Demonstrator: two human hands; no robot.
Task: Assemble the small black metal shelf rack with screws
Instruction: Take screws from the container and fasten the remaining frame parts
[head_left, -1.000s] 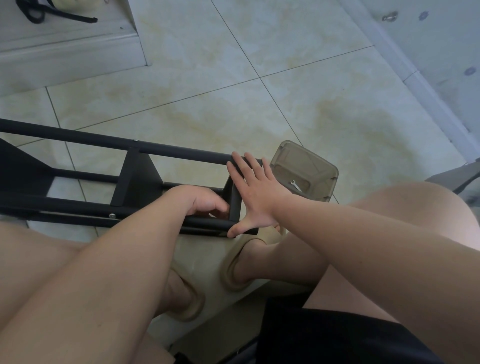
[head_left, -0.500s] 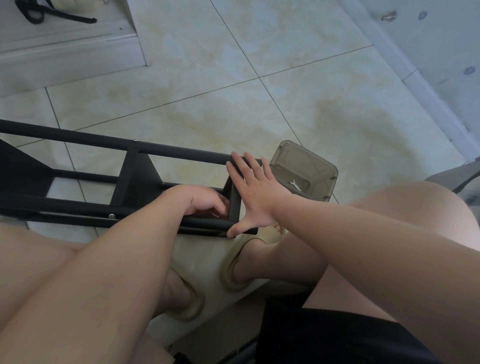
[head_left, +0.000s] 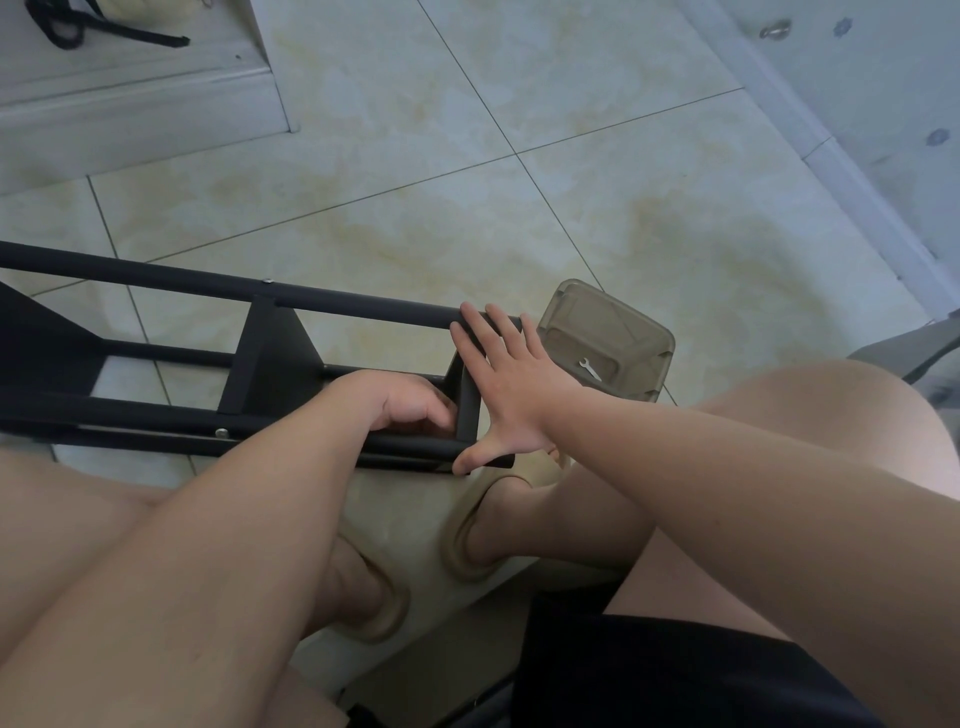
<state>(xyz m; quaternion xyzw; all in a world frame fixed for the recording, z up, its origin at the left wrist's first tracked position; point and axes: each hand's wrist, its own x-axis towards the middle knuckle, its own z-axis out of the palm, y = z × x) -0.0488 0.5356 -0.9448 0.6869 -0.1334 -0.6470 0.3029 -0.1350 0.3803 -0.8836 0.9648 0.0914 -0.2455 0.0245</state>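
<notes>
The black metal shelf rack (head_left: 270, 353) lies on its side on the tiled floor, its long tubes running left to right. My right hand (head_left: 511, 387) presses flat against the rack's right end, fingers straight on the far tube and thumb on the near tube. My left hand (head_left: 402, 402) reaches inside the frame just left of the end panel, fingers curled; what they hold is hidden. A silver screw head (head_left: 222, 432) shows on the near tube.
A translucent brown plastic tray (head_left: 608, 345) with a small silver wrench (head_left: 589, 368) in it sits on the floor right of the rack. My knees and sandalled feet (head_left: 467, 535) are close below the rack. A grey step (head_left: 140, 104) rises at the back left.
</notes>
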